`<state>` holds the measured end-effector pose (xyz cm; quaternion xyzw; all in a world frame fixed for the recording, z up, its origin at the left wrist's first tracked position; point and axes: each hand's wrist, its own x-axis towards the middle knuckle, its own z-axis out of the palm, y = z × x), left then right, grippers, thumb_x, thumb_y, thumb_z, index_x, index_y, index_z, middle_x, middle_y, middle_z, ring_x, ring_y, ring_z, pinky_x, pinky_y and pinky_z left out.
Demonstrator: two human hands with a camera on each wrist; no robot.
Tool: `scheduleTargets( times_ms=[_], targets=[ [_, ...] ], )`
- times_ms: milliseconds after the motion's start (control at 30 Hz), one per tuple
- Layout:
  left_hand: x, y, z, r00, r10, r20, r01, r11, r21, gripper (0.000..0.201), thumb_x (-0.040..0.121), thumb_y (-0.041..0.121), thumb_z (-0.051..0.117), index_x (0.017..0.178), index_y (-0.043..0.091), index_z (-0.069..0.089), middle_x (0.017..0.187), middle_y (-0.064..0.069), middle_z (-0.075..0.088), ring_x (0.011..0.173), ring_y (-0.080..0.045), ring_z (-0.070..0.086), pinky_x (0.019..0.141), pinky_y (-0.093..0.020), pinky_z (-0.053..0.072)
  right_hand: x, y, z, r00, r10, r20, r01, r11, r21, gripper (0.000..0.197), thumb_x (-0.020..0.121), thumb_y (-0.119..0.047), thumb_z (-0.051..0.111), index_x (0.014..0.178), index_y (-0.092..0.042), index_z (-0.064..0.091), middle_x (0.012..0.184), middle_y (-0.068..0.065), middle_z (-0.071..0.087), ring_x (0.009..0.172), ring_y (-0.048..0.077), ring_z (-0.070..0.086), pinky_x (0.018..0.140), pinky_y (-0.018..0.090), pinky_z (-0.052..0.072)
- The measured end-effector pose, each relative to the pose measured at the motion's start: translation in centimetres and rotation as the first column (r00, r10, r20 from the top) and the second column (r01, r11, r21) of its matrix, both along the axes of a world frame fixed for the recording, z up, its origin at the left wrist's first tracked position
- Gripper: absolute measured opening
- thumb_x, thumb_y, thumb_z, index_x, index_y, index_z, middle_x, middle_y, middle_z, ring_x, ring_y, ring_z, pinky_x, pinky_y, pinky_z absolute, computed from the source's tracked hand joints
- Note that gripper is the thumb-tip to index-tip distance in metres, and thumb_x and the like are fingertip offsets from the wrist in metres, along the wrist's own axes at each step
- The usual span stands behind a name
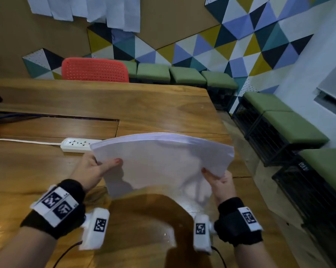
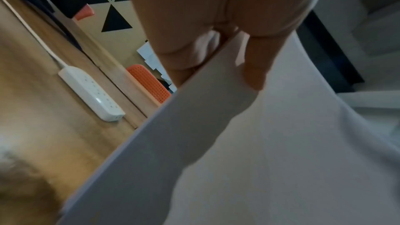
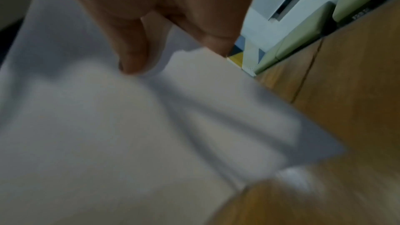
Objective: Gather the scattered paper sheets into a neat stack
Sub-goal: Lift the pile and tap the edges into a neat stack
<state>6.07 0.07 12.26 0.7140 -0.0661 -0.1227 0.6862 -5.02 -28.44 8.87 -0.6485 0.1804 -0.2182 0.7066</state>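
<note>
A stack of white paper sheets [image 1: 161, 163] is held upright above the wooden table [image 1: 144, 109], bowed across its top edge, its lower edge near the tabletop. My left hand [image 1: 97, 167] grips its left side, thumb on the near face, fingers behind. My right hand [image 1: 219, 180] pinches its right side the same way. In the left wrist view the thumb presses the paper stack [image 2: 259, 143] beside its edge. In the right wrist view the thumb lies on the paper stack [image 3: 108, 126], blurred. The back of the stack is hidden.
A white power strip [image 1: 76, 145] with its cord lies on the table just left of and behind the stack. A red chair [image 1: 94, 69] stands at the far edge. Green-cushioned stools [image 1: 290, 124] line the wall and right side. More sheets hang on the wall [image 1: 86, 8].
</note>
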Motion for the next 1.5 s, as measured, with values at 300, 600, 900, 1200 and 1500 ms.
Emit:
scheduleTargets(
  times_ms=[300, 600, 900, 1200, 1500],
  targets=[
    [-1.8, 0.1, -5.1, 0.968, 0.18, -0.176, -0.163, 0.981, 0.107, 0.021, 0.079, -0.002, 0.065, 0.096, 0.009, 0.059, 0.08, -0.002, 0.062, 0.081, -0.022, 0.057, 0.086, -0.033, 0.042, -1.0, 2.3, -3.3, 0.957, -0.1, -0.273, 0.073, 0.992, -0.107, 0.026, 0.076, 0.005, 0.068, 0.071, -0.02, 0.059, 0.072, 0.0, 0.063, 0.069, 0.015, 0.059, 0.06, 0.023, 0.047],
    [-1.7, 0.4, -4.2, 0.978, 0.198, -0.059, -0.186, 0.968, 0.168, 0.054, 0.072, 0.008, 0.074, 0.121, 0.009, 0.049, 0.09, -0.001, 0.054, 0.1, -0.026, 0.051, 0.085, -0.037, 0.042, -1.6, 2.9, -2.9, 0.972, -0.024, -0.235, 0.002, 0.996, -0.094, 0.041, 0.064, -0.015, 0.082, 0.098, -0.014, 0.059, 0.09, 0.0, 0.066, 0.089, 0.022, 0.064, 0.061, 0.012, 0.052],
    [0.4, -1.6, -2.0, 0.897, 0.44, 0.039, -0.439, 0.898, -0.04, 0.049, 0.088, 0.047, 0.05, 0.13, 0.023, 0.042, 0.113, -0.004, 0.061, 0.101, -0.018, 0.048, 0.08, -0.03, 0.035, 1.1, 3.6, 1.9, 0.942, -0.335, -0.007, 0.332, 0.937, -0.11, 0.044, 0.071, -0.067, 0.056, 0.094, -0.029, 0.052, 0.094, -0.004, 0.064, 0.08, -0.016, 0.053, 0.08, 0.01, 0.039],
    [0.7, -2.2, -2.1, 0.869, 0.494, -0.031, -0.495, 0.868, -0.033, 0.051, 0.087, 0.041, 0.056, 0.13, 0.015, 0.046, 0.108, 0.0, 0.048, 0.099, -0.018, 0.042, 0.084, -0.033, 0.035, 1.9, 3.8, 1.1, 0.886, -0.453, -0.1, 0.452, 0.891, -0.031, 0.042, 0.077, -0.042, 0.065, 0.111, -0.022, 0.05, 0.124, 0.01, 0.054, 0.104, 0.02, 0.05, 0.079, 0.028, 0.037],
    [0.8, -2.1, -1.9, 0.856, 0.512, -0.073, -0.515, 0.857, -0.028, 0.049, 0.087, 0.04, 0.056, 0.129, 0.016, 0.048, 0.115, -0.003, 0.045, 0.102, -0.019, 0.042, 0.085, -0.033, 0.036, 2.1, 4.0, 1.3, 0.895, -0.432, -0.11, 0.439, 0.898, 0.04, 0.02, 0.084, -0.027, 0.059, 0.102, -0.019, 0.054, 0.092, -0.005, 0.054, 0.085, 0.01, 0.049, 0.065, 0.02, 0.036]
  ],
)
